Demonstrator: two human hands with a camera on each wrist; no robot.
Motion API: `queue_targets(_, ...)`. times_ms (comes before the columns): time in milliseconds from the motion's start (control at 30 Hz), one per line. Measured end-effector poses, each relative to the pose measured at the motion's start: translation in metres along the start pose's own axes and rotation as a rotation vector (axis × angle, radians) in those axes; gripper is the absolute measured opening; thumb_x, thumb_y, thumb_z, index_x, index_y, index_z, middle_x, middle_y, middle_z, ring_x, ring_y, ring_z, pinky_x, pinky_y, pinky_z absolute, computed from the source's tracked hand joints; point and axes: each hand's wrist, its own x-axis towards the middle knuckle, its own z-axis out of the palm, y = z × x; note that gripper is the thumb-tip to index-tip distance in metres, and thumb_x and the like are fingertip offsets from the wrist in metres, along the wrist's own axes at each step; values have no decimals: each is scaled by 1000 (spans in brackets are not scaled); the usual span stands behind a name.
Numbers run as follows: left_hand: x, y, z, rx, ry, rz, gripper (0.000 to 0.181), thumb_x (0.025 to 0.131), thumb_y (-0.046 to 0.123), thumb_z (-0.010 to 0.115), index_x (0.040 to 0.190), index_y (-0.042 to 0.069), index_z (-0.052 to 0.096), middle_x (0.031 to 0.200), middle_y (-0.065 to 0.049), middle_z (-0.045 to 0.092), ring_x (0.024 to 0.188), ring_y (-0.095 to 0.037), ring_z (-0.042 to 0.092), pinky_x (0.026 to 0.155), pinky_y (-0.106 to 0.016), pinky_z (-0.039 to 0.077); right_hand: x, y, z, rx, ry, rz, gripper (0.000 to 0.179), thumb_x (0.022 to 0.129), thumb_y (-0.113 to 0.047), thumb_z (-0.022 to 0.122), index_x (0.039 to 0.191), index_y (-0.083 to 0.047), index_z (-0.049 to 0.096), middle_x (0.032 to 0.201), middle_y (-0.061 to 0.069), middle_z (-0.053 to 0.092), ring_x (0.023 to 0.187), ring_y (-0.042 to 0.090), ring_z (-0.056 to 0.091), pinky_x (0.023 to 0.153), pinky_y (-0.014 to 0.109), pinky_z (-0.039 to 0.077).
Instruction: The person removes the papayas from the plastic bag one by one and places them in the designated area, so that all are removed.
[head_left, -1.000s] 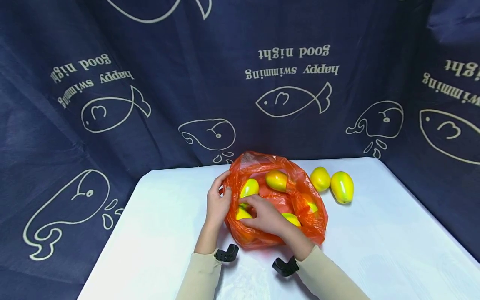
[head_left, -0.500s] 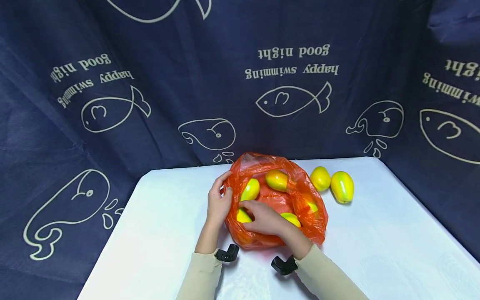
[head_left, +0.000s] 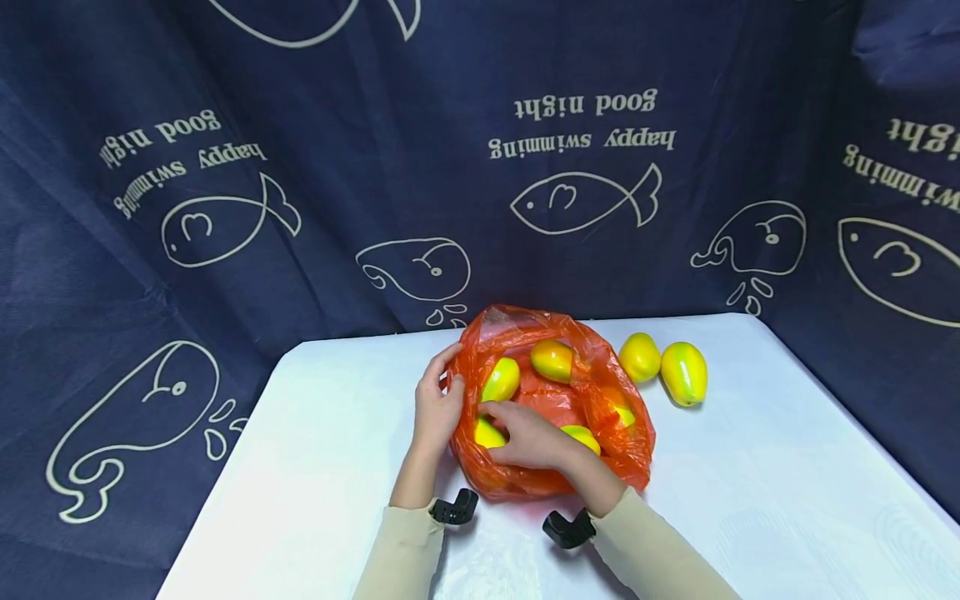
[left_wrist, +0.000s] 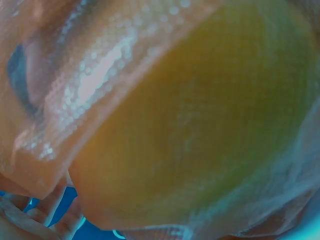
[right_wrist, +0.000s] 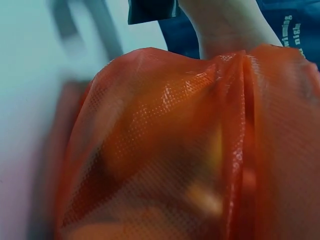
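A red plastic bag (head_left: 633, 458) sits wide-mouthed on the table, with several mangoes inside. My left hand (head_left: 437, 412) grips the bag's left side, thumb toward the rim. Reaching into the bag, my right hand (head_left: 528, 435) curves its thumb and fingers round a yellow-green mango (head_left: 489, 433) at the front left. Just behind it lies another mango (head_left: 501, 380), and an orange-yellow mango (head_left: 552, 361) rests near the back. A further mango (head_left: 581, 438) is partly covered by my right hand. In the left wrist view, a mango (left_wrist: 200, 120) shows through the plastic.
Outside the bag, to its right, a yellow mango (head_left: 640, 357) and a larger yellow-green mango (head_left: 684, 373) lie side by side on the white table (head_left: 322, 450). A dark blue curtain (head_left: 420, 167) with fish drawings hangs behind the table's far edge.
My right hand has shifted slightly down and toward me inside the bag. The mango behind it shows a little more of itself. My left hand has stayed at the bag's left side.
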Motion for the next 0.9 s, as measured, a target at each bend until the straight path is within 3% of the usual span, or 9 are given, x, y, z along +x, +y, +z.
queue_targets(633, -1, -2, -1, -1, 13, 14, 45, 97, 4, 50, 137, 22, 60, 140, 2, 59, 126, -24, 54, 108, -46, 47, -9, -1, -10, 8, 165, 8, 69, 82, -36, 78, 144, -22, 52, 136, 3, 60, 116, 21, 59, 102, 46, 51)
queue_targets(900, -1, 0, 0, 2, 9, 20, 45, 97, 4, 51, 138, 22, 59, 141, 3, 58, 129, -23, 53, 112, -47, 44, -18, 0, -20, 65, 249, 73, 71, 81, -38, 80, 145, -33, 49, 134, -1, 59, 112, 21, 58, 97, 44, 54)
